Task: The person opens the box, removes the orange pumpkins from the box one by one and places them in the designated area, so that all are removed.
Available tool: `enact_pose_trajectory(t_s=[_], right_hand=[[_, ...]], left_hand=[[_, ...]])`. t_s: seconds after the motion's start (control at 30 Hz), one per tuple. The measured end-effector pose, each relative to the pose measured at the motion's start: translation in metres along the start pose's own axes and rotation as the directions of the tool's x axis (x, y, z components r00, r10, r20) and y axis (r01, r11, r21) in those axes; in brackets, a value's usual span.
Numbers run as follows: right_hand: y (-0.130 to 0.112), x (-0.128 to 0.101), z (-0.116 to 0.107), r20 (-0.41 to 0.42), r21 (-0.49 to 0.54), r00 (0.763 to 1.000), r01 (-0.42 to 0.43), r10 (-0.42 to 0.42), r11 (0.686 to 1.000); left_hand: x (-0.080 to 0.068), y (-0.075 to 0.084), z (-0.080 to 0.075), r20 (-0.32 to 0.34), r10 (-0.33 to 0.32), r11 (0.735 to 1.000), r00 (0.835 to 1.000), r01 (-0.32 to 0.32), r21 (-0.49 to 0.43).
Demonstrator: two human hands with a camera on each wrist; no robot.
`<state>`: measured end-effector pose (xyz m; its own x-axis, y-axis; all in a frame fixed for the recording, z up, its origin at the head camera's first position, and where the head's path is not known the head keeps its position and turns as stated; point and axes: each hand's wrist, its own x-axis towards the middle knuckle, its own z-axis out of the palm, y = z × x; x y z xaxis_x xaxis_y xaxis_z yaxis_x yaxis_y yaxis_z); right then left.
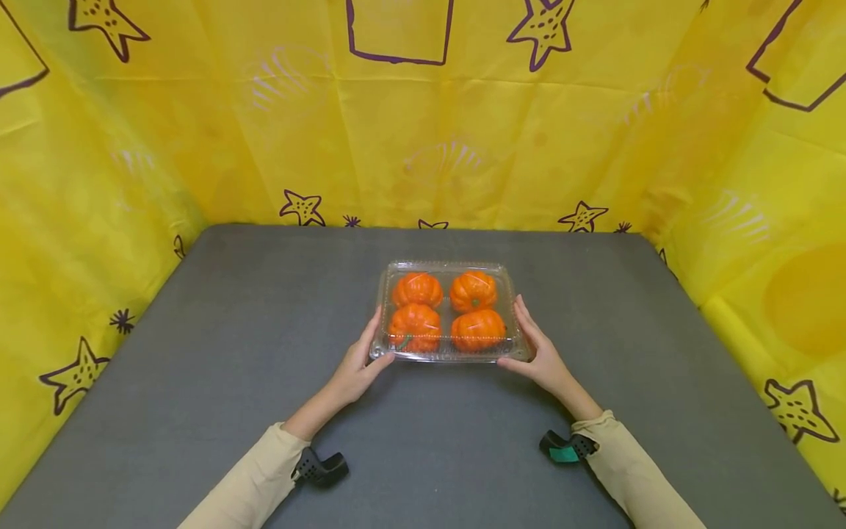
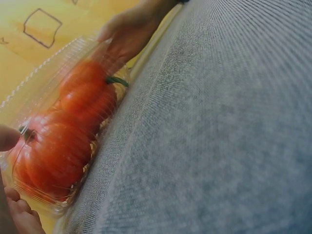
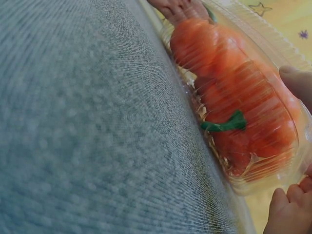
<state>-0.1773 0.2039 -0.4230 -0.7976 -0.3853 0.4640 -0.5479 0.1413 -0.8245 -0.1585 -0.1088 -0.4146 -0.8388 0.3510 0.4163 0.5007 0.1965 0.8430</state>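
Observation:
A clear plastic clamshell container [image 1: 446, 266] holds several small orange pumpkins [image 1: 414, 327] set in two rows. Its lid is down over them. My left hand [image 1: 357, 367] grips the container's left side, thumb at the near corner and fingers along the side. On the opposite side my right hand [image 1: 545, 360] holds it the same way. Through the plastic in the right wrist view, a green stem [image 3: 226, 122] shows on one pumpkin [image 3: 273, 131]. The left wrist view has the left hand's curled fingers [image 2: 24, 214] at the container's end, close over the table.
A dark grey cloth-covered table [image 1: 264, 294] lies under the container. Yellow fabric [image 1: 396, 147] printed with starfish and shells hangs behind it and along both sides. Black wrist mounts [image 1: 322, 468] are strapped near both sleeves.

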Motion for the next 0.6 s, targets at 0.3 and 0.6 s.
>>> enact_pose_trajectory(t_s=[0.3, 0.6], right_hand=[[0.024, -0.004, -0.001, -0.002, 0.042, 1.0, 0.012, -0.012, 0.999], [0.013, -0.001, -0.002, -0.007, 0.069, 1.0, 0.009, -0.009, 0.998]], left_hand=[[-0.003, 0.002, -0.002, 0.025, -0.018, 1.0, 1.0, 0.018, 0.011], [-0.002, 0.003, -0.002, 0.035, -0.042, 0.999, 0.999, 0.041, 0.027]])
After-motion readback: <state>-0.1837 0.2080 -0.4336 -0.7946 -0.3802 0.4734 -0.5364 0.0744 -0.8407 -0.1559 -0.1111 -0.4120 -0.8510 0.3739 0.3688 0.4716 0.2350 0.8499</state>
